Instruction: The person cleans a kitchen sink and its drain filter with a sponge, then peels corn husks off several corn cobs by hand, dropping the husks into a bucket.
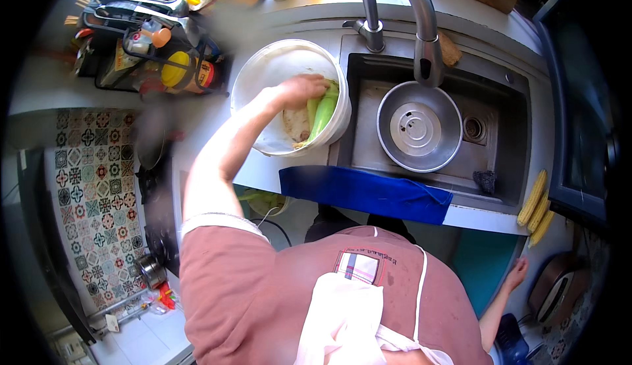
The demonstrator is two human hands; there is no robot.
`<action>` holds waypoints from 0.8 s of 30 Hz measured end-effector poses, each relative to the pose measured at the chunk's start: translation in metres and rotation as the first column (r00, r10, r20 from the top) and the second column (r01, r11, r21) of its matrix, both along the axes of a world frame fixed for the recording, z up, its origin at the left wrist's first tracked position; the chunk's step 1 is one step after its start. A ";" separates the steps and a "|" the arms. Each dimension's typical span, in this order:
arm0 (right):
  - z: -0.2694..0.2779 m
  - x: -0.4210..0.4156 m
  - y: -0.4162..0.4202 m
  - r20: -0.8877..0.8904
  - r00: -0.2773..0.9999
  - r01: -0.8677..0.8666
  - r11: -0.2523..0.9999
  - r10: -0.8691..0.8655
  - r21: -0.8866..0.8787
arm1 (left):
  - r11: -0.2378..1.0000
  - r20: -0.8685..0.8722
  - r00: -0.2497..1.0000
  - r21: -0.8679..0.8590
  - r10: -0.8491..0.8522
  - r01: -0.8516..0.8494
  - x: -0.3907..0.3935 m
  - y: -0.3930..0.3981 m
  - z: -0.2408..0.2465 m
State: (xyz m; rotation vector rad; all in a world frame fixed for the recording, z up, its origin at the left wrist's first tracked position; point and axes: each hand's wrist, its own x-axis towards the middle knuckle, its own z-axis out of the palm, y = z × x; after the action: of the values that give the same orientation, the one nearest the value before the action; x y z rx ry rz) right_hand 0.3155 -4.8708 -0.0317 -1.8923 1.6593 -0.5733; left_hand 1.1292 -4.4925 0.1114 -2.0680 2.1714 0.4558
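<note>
My left hand reaches down into a white plastic bucket, its fingers curled over the upper end of an ear of corn in green husk. The husked ear leans against the bucket's right inner wall, and a second green piece shows beside it. At the far right, my right hand is low by the counter edge, small in view. Nothing shows in it, and its fingers cannot be made out well. Several peeled yellow corn cobs lie on the counter just beyond it.
A round metal basin stands in the dark sink under the faucet. A blue cloth hangs over the front edge. At the left stands a black utensil rack; below the counter, another bucket holds green husks.
</note>
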 end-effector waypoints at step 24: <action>0.171 0.357 0.153 0.302 0.815 -0.544 0.832 0.493 0.107 | 0.658 -0.840 0.520 -0.304 0.156 -0.689 -0.028 0.032 0.157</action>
State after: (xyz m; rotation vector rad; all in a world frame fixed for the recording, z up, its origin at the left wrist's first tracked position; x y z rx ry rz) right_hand 0.6722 -4.7177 0.1393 -1.9184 0.9234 -0.3955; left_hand 1.1009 -4.4600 0.2689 -3.3963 2.3147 0.9250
